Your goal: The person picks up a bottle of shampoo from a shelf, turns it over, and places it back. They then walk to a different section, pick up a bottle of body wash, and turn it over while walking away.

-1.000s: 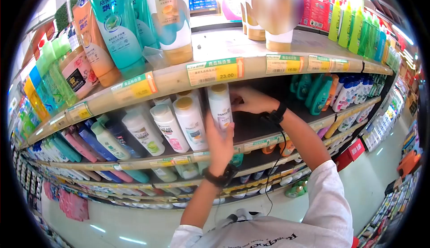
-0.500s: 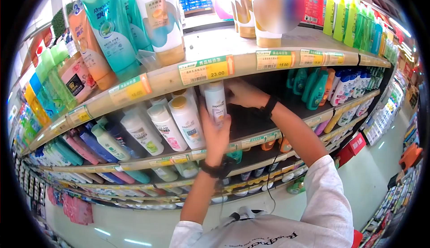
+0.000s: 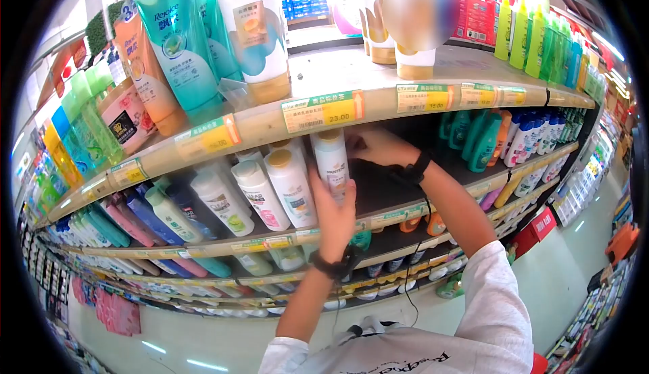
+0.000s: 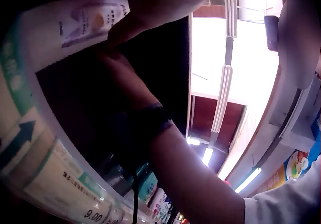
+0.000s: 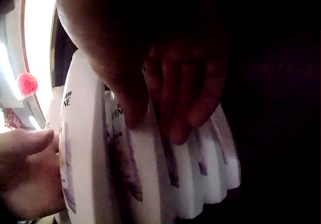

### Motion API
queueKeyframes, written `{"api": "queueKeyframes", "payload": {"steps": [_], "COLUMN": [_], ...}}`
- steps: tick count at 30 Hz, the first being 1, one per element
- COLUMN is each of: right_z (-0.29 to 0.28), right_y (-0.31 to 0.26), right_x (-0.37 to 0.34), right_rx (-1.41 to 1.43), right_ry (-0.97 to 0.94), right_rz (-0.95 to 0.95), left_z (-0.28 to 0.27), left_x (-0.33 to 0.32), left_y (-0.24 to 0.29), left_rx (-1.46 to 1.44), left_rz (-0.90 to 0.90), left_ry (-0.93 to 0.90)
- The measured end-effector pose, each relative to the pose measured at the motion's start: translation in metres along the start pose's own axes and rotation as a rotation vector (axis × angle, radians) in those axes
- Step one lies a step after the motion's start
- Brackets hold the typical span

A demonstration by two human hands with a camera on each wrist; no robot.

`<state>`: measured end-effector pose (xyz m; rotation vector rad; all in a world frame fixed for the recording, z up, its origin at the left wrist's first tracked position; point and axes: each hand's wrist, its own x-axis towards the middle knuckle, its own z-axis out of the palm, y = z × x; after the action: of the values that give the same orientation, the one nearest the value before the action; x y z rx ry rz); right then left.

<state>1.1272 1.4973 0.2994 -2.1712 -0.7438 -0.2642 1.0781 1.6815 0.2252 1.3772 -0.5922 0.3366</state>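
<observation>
In the head view my left hand [image 3: 334,218] grips a white Pantene shampoo bottle [image 3: 330,154] with a gold cap at the front of its row, thumb on one side and fingers on the other. My right hand [image 3: 384,148] reaches in beside it, under the upper shelf. The right wrist view shows several matching bottles lined up behind the front bottle [image 5: 83,148]. There, the curled thumb and fingers of my right hand pinch the second bottle [image 5: 148,169]. In the left wrist view, the front bottle's label [image 4: 93,20] appears beside my left thumb.
The upper shelf edge [image 3: 263,120], with price tags, runs close above both hands. White bottles [image 3: 291,188] stand just left of the held one. Teal bottles [image 3: 483,141] stand farther right on the same shelf. A thin cable [image 3: 409,272] hangs from the right wrist.
The head view swings slightly and comes back. Both hands stay at the same row of bottles, the left one still gripping the front bottle; the right hand shifts only slightly.
</observation>
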Motion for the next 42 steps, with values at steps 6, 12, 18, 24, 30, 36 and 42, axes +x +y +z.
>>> {"api": "queueKeyframes", "payload": {"steps": [6,12,18,24,30,36,42], "right_z": [-0.028,-0.033,-0.031,-0.029,-0.032,-0.039,-0.035], "right_y": [0.001,0.005,0.017,0.009,-0.002,0.011,0.011], "right_x": [0.018,0.034,0.041,0.039,0.034,0.031,0.027], "right_rx": [-0.696,-0.671,-0.734,-0.812,-0.863,-0.915,-0.916], "right_ry": [0.503,0.433,0.552,0.596,0.610,0.599,0.543], "right_rz": [-0.395,-0.421,-0.596,-0.608,-0.663,-0.645,-0.550], "left_z": [-0.001,0.006,0.002,0.003,0.005,0.012,0.016], "left_x": [-0.018,-0.011,-0.004,-0.002,-0.002,-0.006,-0.010], "left_y": [0.010,-0.002,-0.012,-0.010,-0.005,0.003,0.007], "left_rx": [0.261,0.327,0.385,0.376,0.366,0.431,0.430], "left_rz": [0.116,0.115,0.140,0.137,0.135,0.134,0.144], "left_ry": [0.012,0.019,-0.003,-0.007,0.018,0.068,0.102]}}
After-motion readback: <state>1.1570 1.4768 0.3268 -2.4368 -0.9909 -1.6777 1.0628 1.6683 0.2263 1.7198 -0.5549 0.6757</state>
